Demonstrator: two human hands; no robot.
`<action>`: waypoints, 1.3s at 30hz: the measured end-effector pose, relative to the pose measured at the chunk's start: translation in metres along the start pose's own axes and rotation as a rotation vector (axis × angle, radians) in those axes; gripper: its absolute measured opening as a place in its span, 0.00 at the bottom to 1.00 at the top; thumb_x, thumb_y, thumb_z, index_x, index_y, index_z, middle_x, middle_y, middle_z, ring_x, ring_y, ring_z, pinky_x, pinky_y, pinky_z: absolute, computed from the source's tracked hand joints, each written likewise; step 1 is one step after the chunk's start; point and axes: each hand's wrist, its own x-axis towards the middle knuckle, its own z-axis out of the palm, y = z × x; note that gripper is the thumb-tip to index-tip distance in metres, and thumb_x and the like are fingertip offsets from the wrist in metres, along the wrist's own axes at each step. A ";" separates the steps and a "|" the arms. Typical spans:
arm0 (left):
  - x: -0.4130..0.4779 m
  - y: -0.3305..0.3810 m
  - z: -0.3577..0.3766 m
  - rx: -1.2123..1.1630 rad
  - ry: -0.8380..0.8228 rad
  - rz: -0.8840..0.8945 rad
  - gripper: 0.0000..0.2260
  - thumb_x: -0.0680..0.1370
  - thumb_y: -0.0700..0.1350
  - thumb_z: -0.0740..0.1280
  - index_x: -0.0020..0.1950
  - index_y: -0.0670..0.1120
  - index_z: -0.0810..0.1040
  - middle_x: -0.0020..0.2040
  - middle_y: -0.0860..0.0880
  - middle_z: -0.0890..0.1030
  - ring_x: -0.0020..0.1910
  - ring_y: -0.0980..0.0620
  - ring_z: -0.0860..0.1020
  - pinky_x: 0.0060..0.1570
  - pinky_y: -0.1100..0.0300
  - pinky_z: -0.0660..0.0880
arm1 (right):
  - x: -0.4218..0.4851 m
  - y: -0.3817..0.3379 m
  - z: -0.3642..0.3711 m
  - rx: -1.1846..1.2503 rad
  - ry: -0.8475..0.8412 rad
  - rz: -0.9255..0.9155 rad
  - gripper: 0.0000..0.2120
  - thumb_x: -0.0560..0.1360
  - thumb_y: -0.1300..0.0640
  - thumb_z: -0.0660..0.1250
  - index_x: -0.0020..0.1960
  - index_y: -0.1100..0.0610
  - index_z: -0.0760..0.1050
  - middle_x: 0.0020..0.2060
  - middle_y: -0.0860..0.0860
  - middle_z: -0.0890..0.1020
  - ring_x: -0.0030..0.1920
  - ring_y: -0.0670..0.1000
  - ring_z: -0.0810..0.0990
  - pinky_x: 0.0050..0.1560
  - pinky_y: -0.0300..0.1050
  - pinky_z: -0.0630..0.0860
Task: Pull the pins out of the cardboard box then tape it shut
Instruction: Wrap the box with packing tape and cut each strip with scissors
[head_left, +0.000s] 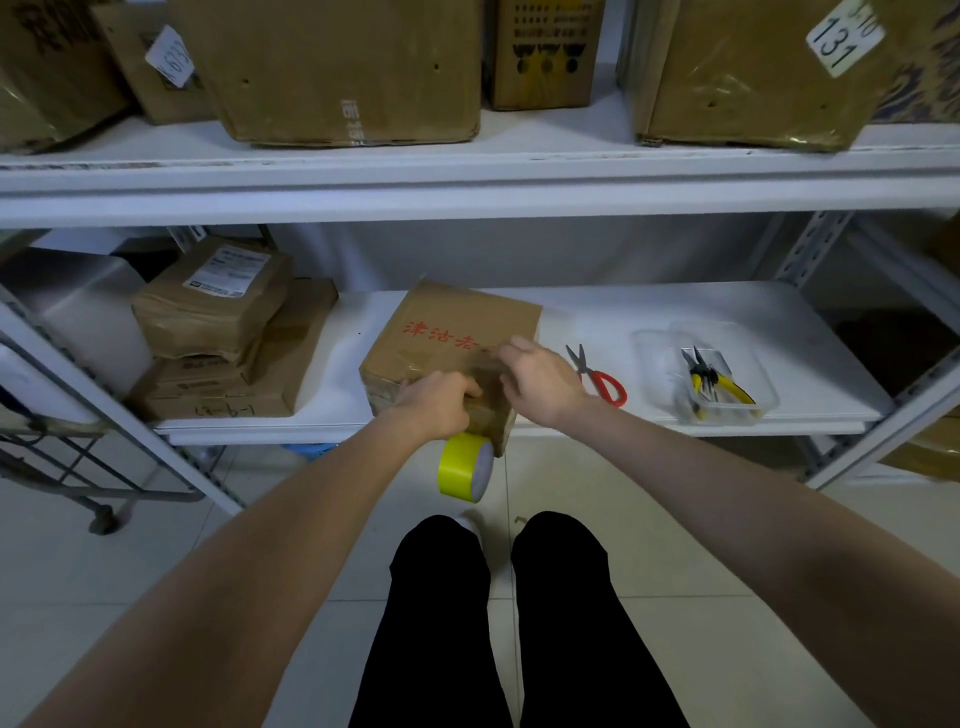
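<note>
Left hand (439, 400) grips the box (457, 332) at the shelf's (597, 312) front edge, tape (462, 467) below. Right hand (540, 379) curls atop the box; I cannot tell its grip.

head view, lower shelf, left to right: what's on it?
parcel stack → cardboard box → scissors → clear tray holding pliers. Unplaced, since they overlap the box: left hand, right hand, tape.
</note>
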 end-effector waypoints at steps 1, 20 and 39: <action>-0.001 0.000 0.000 -0.002 0.001 0.004 0.20 0.73 0.44 0.64 0.63 0.60 0.75 0.60 0.50 0.78 0.60 0.45 0.75 0.61 0.43 0.71 | -0.002 -0.002 0.005 0.020 -0.014 -0.050 0.16 0.75 0.62 0.60 0.61 0.58 0.75 0.56 0.55 0.76 0.52 0.61 0.78 0.50 0.53 0.76; -0.017 -0.012 0.008 0.038 -0.020 -0.003 0.27 0.77 0.43 0.61 0.74 0.63 0.60 0.77 0.51 0.54 0.76 0.47 0.54 0.71 0.41 0.57 | 0.004 -0.004 0.022 -0.371 -0.321 0.052 0.37 0.79 0.35 0.41 0.79 0.57 0.43 0.78 0.51 0.47 0.78 0.50 0.46 0.73 0.62 0.38; -0.001 -0.007 0.003 -0.377 0.402 -0.254 0.12 0.74 0.37 0.63 0.55 0.46 0.79 0.57 0.45 0.76 0.58 0.43 0.75 0.54 0.55 0.73 | 0.013 -0.008 0.020 -0.210 -0.115 0.021 0.15 0.81 0.50 0.55 0.61 0.57 0.72 0.59 0.54 0.78 0.54 0.58 0.79 0.43 0.47 0.71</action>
